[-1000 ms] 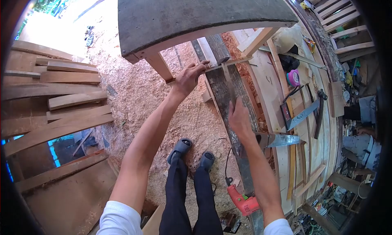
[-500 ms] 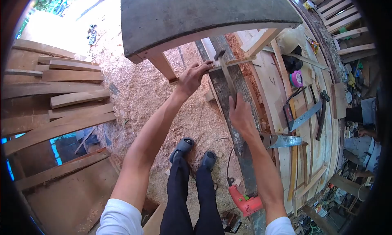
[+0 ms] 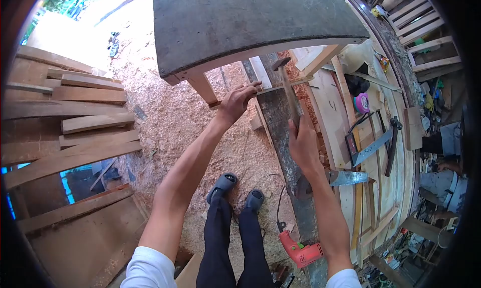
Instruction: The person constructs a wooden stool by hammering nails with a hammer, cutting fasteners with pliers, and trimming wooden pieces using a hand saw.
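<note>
My right hand (image 3: 304, 141) is closed round the handle of a hammer (image 3: 289, 95), whose dark head is raised above a thin wooden strip (image 3: 295, 81). My left hand (image 3: 236, 102) grips the near end of that strip with bent fingers; whether a nail is between the fingertips I cannot make out. The strip runs between the legs of a wooden piece with a grey, curved-edged top (image 3: 255, 25). One pale leg (image 3: 201, 87) stands just beyond my left hand. Below the strip lies a dark, worn plank (image 3: 278, 117).
A red power drill (image 3: 300, 250) lies on the plank near my right forearm. Handsaws (image 3: 371, 150) and a purple-pink roll (image 3: 361, 102) lie on boards at the right. Cut boards (image 3: 90, 95) are stacked at left. Shavings (image 3: 170, 117) cover the floor. Another person (image 3: 446, 175) is at far right.
My right hand has moved right and slightly down with the hammer, and the hammer head has shifted right, away from my left fingers. My left hand keeps its grip, nearly in place.
</note>
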